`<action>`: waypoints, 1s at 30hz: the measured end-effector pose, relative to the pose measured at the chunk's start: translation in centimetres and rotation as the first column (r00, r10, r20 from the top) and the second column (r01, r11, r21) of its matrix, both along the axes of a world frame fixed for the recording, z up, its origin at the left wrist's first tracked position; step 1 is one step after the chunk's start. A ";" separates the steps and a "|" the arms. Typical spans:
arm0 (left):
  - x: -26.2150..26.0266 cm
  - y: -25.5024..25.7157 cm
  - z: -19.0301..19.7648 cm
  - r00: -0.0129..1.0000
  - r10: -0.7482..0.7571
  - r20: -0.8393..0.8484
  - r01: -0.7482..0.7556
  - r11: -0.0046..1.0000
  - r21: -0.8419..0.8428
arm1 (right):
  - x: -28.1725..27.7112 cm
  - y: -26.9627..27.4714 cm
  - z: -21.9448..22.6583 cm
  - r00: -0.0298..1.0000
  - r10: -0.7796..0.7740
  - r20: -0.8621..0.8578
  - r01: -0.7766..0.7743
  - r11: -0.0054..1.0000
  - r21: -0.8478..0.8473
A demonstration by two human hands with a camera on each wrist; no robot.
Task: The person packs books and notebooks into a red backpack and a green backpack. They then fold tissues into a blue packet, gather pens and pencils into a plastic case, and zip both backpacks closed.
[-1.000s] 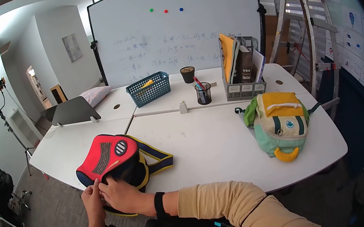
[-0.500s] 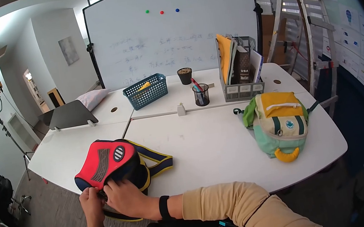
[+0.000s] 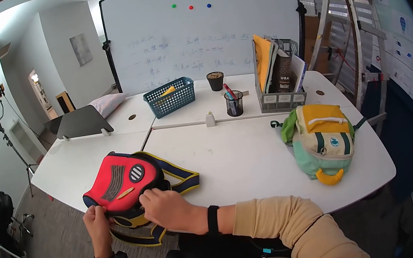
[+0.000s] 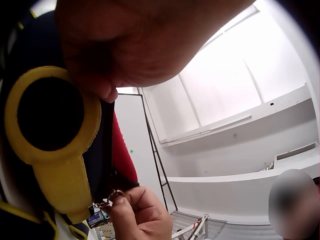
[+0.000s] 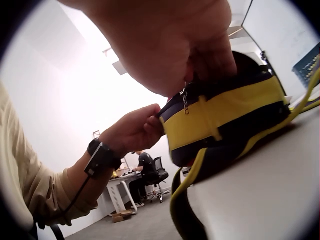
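Observation:
A red backpack (image 3: pixel 113 175) with navy sides and yellow trim lies at the table's near left edge, its strap loops spread to the right and below. My left hand (image 3: pixel 97 228) grips its near left corner. Farther right along the same edge, my right hand (image 3: pixel 171 209) pinches a zipper pull, whose metal ring and short chain (image 5: pixel 186 104) show beneath the fingers in the right wrist view. Seen from the left wrist, the right-hand fingertips (image 4: pixel 120 200) close on that ring beside a yellow panel (image 4: pixel 62 187).
On the right stands a green, cream and yellow backpack (image 3: pixel 323 142). Behind are a blue basket (image 3: pixel 170 98), a pen cup (image 3: pixel 234 104), a small pot (image 3: pixel 216 82) and a grey file holder (image 3: pixel 283 100). A dark panel (image 3: pixel 83 124) stands at left.
My right hand has moved right along the backpack's near edge, away from the left hand. The left hand keeps its grip at the corner, and more yellow trim shows between the hands.

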State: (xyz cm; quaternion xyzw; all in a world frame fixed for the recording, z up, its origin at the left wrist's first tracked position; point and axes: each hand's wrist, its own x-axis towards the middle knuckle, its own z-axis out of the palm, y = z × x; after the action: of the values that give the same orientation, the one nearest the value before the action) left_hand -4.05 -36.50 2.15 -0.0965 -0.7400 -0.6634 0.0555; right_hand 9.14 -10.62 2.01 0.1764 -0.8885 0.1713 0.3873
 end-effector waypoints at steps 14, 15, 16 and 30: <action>-6.3 3.3 1.3 0.996 -0.028 -0.082 0.029 1.000 0.005 | -1.2 8.7 1.0 0.967 -0.010 0.253 0.030 0.997 -0.074; -7.0 4.2 1.4 0.995 -0.033 -0.092 0.032 0.999 -0.009 | -0.9 9.0 1.1 0.960 -0.028 0.277 0.053 0.995 -0.083; -7.8 5.1 1.5 0.994 -0.041 -0.102 0.039 0.999 -0.023 | -0.7 9.4 1.3 0.953 -0.048 0.301 0.079 0.993 -0.091; -9.3 12.1 0.4 0.907 -0.193 -0.375 0.159 0.980 -0.120 | 0.3 8.8 1.3 0.931 0.155 0.330 -0.093 0.976 -0.197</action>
State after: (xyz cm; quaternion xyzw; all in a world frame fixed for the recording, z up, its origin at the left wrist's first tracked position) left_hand -13.37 -24.39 2.52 -0.2936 -0.7308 -0.6011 0.1355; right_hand 9.40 -1.81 3.35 0.1645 -0.9106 0.3024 0.2288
